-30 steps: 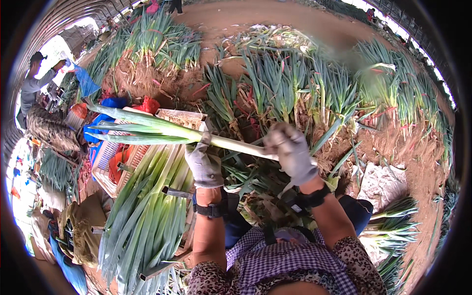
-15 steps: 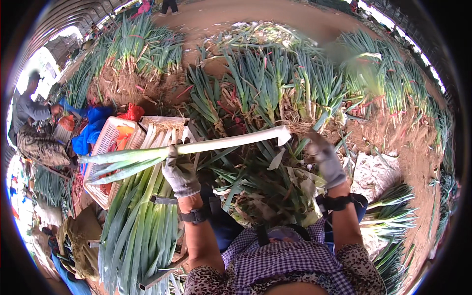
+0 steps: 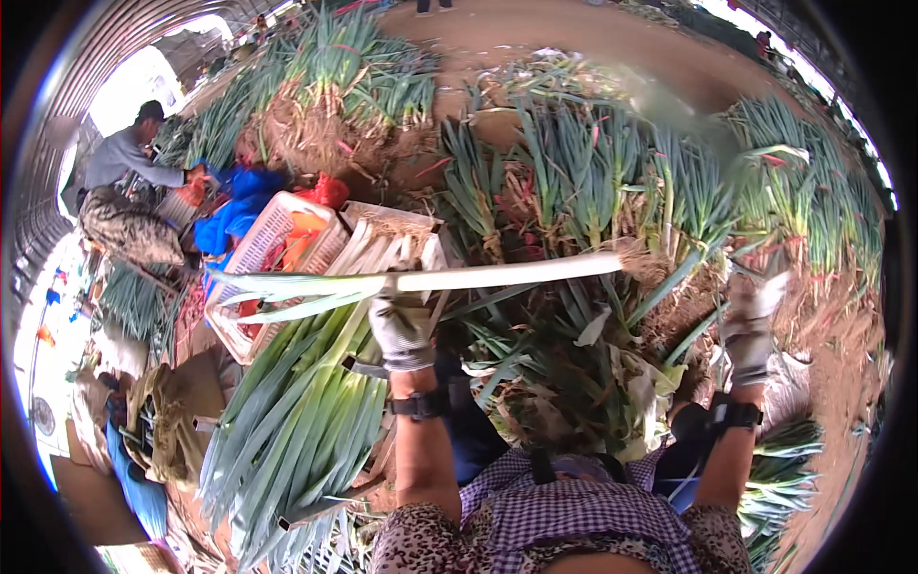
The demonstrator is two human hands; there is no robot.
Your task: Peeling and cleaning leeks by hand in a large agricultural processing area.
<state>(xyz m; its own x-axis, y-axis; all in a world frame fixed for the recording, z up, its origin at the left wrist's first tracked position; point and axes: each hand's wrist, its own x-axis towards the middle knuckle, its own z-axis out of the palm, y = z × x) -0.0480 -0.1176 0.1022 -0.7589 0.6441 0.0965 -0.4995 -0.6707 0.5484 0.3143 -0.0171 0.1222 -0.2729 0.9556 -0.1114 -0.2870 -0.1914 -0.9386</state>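
Note:
A long leek [image 3: 507, 275] lies level across the view, green leaves to the left and its root tuft [image 3: 645, 263] to the right. My left hand [image 3: 400, 330], in a grey-white glove, is closed around the leek where the leaves begin. Off to the right of the roots, my gloved right hand [image 3: 748, 335] is apart from the leek and smeared by motion. A white strip [image 3: 773, 292], like a peeled leek layer, shows at its fingers. Below my left hand, a bundle of leeks [image 3: 316, 402] rests on a metal-framed stand [image 3: 335, 505], roots at the far end.
A pinkish plastic crate [image 3: 251, 253] with orange and red netting stands left of the bundle. Leaf scraps [image 3: 545, 383] cover the ground before me. Standing leek bunches [image 3: 574, 172] line the far side. A person [image 3: 134, 172] works at the far left beside blue cloth [image 3: 239, 206].
My right hand has moved right, away from the leek's root end. The white flap that hung there is off the leek. The whole view has shifted, placing the scene farther right.

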